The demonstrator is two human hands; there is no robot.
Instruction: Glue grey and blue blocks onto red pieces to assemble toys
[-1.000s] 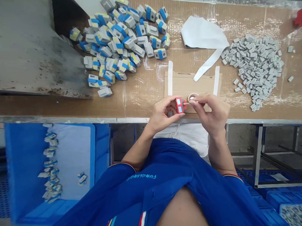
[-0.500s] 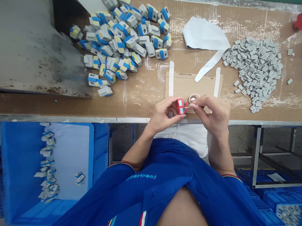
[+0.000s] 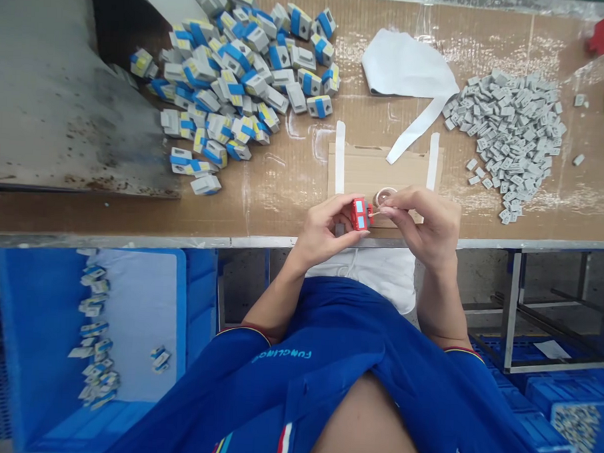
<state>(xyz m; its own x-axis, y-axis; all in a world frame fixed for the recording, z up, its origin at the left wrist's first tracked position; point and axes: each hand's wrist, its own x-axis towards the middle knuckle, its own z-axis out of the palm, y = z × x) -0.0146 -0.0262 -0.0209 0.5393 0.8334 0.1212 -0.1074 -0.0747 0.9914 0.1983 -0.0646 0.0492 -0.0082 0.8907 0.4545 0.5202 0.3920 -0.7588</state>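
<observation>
My left hand (image 3: pixel 326 231) grips a small red block (image 3: pixel 359 214) with two pale blue windows near the table's front edge. Between the fingertips of my right hand (image 3: pixel 425 225) is a thin stick (image 3: pixel 377 213), its tip touching the grey and red part on the block's right side. A small round container (image 3: pixel 385 195) stands just behind, partly hidden by my right fingers. Under both hands lies a cardboard sheet (image 3: pixel 364 169) with white tape strips at its sides.
Grey blocks with blue and yellow bands (image 3: pixel 239 70) are heaped at the back left, beside a metal housing (image 3: pixel 62 96). Small grey pieces (image 3: pixel 511 122) form a pile at the right. A white cloth (image 3: pixel 409 67) lies behind the cardboard. Blue crates (image 3: pixel 181 315) stand below the table.
The view has shifted slightly, and the table items appear a little further left. Both hands keep their hold, with the stick at a slightly different angle against the block.
</observation>
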